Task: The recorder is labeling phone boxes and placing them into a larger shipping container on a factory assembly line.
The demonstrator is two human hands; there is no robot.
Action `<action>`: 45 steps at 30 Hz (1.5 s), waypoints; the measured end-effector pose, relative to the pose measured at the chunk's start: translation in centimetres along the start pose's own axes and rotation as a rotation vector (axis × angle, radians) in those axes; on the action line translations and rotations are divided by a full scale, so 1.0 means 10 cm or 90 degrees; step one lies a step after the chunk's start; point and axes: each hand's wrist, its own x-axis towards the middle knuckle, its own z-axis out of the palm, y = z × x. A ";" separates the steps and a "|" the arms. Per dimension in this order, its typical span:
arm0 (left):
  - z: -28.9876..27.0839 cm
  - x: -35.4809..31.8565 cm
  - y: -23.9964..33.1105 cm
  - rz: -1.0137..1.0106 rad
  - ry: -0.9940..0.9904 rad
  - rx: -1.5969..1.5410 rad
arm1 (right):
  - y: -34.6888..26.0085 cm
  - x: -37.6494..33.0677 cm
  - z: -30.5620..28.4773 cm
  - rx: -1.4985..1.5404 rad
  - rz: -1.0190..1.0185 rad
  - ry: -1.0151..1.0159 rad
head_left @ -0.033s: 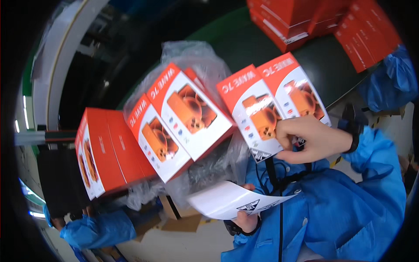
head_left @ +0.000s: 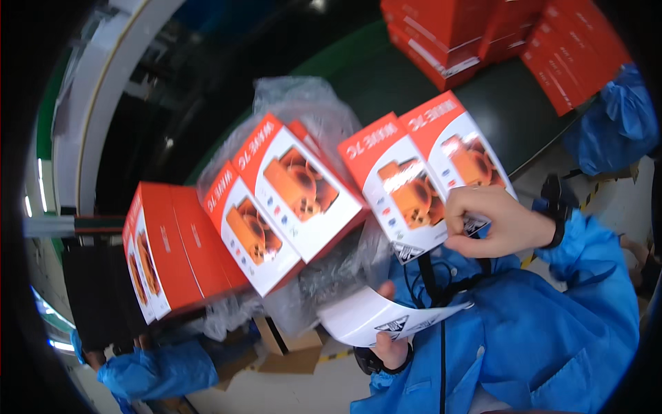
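My left hand (head_left: 392,350) grips a white sheet of stickers (head_left: 362,314) that bends upward; black-and-white triangular labels show along its near edge. My right hand (head_left: 500,221) is closed in a pinch at the lower corner of the rightmost red-and-white box (head_left: 458,148). Between its thumb and fingers shows a black-and-white sticker (head_left: 476,225); how far it touches the box is hidden. Just left stands another red-and-white box (head_left: 393,165) with a similar triangular label (head_left: 407,252) at its lower corner. Both box fronts picture an orange phone.
To the left, two more such boxes (head_left: 296,183) lean on clear plastic wrap (head_left: 303,96), and a further pair of red boxes (head_left: 186,241) stands beyond. Stacked red boxes (head_left: 448,34) sit on the dark table (head_left: 365,62). A blue bag (head_left: 614,131) hangs at right. Another person's blue sleeve (head_left: 158,369) shows lower left.
The sticker sheet has shifted right and curls more in my left hand. My right hand stays pinched at the box corner, with slightly more of the sticker showing. The whole view has shifted slightly.
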 end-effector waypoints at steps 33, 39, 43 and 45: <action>2.53 0.34 -1.84 -0.350 -0.195 -0.033 | 1.82 -1.69 -1.35 -0.224 0.098 0.809; 2.77 0.44 -2.05 -0.359 -0.200 -0.046 | 2.08 -1.71 -1.53 -0.190 0.150 0.940; 2.74 0.47 -1.96 -0.336 -0.184 -0.047 | 2.02 -1.73 -1.46 -0.139 0.083 0.962; 2.64 0.36 -1.66 -0.182 -0.253 0.156 | 1.93 -1.82 -1.37 -0.140 0.138 0.929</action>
